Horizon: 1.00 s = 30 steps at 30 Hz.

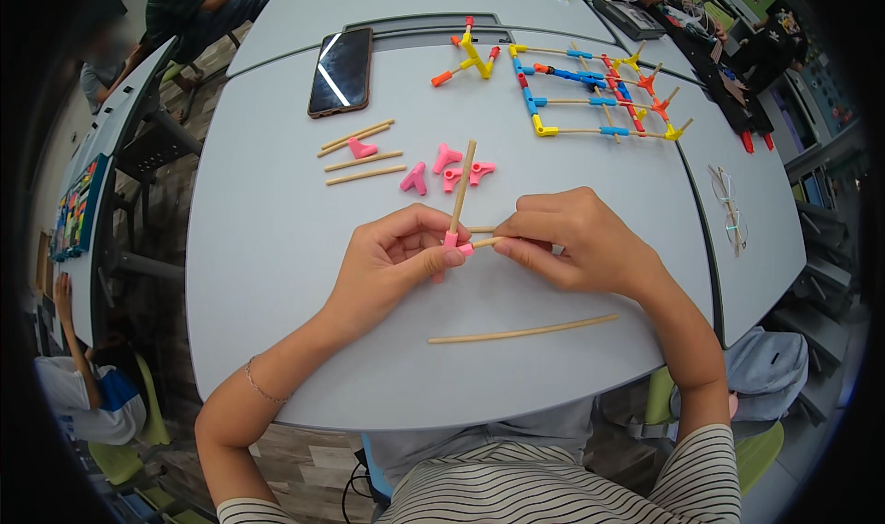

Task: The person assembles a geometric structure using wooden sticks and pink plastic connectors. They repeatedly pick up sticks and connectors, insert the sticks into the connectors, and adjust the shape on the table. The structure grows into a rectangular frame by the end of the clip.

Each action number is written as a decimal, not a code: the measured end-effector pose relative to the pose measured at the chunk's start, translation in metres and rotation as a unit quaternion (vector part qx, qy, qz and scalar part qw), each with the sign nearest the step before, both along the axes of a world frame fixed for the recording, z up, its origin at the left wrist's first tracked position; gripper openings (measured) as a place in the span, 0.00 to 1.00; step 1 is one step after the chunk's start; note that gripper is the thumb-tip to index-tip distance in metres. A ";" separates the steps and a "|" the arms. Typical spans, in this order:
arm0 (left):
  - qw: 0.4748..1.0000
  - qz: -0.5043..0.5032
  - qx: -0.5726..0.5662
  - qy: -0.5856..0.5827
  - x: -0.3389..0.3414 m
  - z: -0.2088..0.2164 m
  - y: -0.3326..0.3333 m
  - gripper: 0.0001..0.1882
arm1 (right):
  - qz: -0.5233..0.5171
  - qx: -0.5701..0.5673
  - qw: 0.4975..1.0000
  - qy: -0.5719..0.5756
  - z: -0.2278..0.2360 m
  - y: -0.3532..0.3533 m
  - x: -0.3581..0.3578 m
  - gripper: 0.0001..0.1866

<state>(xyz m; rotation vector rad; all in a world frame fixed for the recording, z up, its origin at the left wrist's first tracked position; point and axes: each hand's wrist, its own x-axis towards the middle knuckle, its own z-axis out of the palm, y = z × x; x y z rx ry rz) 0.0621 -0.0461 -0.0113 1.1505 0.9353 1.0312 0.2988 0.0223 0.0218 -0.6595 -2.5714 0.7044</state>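
Note:
Between the fingertips of my left hand (392, 252) is a pink connector (451, 240), with a thin wooden stick (464, 188) standing upright from it, leaning slightly right. My right hand (573, 238) pinches a second wooden stick (486, 242), whose left end meets a pink socket; how deep it sits cannot be seen. Another stick (481, 230) shows just behind, partly hidden by my fingers. Several loose pink connectors (414, 179) lie beyond my hands, one of them among the wooden sticks (366, 175) at the left. A longer stick (523, 329) rests nearer me.
A dark phone (340, 72) lies at the far left of the table (277, 275). Beyond my hands stand a small yellow and red connector piece (473, 58) and a colourful stick frame (616, 131). Glasses (730, 212) lie on the adjoining table at right. Other people sit around.

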 end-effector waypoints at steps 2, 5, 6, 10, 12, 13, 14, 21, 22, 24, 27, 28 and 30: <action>1.000 0.000 -0.005 0.000 0.000 0.000 0.000 0.10 | 0.008 0.013 1.000 0.004 0.000 -0.001 0.000 0.05; 0.999 -0.002 -0.021 0.028 0.001 0.003 -0.001 0.11 | 0.024 0.029 0.999 0.013 0.000 -0.003 0.000 0.06; 0.999 -0.006 -0.022 0.034 0.001 0.003 -0.001 0.10 | 0.030 0.037 0.999 0.018 -0.001 -0.005 -0.002 0.06; 1.000 -0.012 -0.012 0.026 0.001 -0.001 -0.002 0.10 | 0.042 0.037 0.998 0.029 -0.007 -0.009 -0.005 0.08; 1.000 -0.015 -0.010 0.017 0.001 -0.002 -0.002 0.09 | 0.042 0.007 0.998 0.050 -0.012 -0.009 -0.007 0.09; 1.000 -0.019 -0.016 0.017 -0.001 -0.003 0.000 0.09 | 0.042 -0.008 0.997 0.060 -0.014 -0.009 -0.008 0.09; 0.999 -0.023 -0.022 0.017 -0.002 -0.003 0.001 0.08 | 0.040 -0.015 0.997 0.060 -0.014 -0.010 -0.009 0.09; 0.997 -0.067 -0.043 0.005 -0.005 -0.001 0.005 0.08 | 0.022 -0.133 0.991 -0.019 -0.001 -0.008 -0.008 0.10; 0.996 -0.073 -0.050 -0.003 -0.003 0.000 0.004 0.08 | 0.021 -0.148 0.988 -0.050 0.009 -0.005 -0.008 0.10; 0.994 -0.104 -0.035 0.011 -0.001 0.002 -0.001 0.07 | 0.058 -0.173 0.980 -0.080 0.029 0.006 -0.001 0.11; 0.993 -0.121 0.007 -0.006 0.000 -0.005 -0.004 0.07 | -0.010 -0.231 0.973 -0.022 0.040 0.028 0.012 0.12; 0.995 -0.097 0.022 -0.020 0.004 -0.011 -0.004 0.11 | -0.055 -0.254 0.966 0.017 0.038 0.036 0.012 0.12; 0.994 -0.101 0.036 -0.023 0.004 -0.016 -0.004 0.11 | -0.105 -0.195 0.975 0.018 0.027 0.047 -0.005 0.12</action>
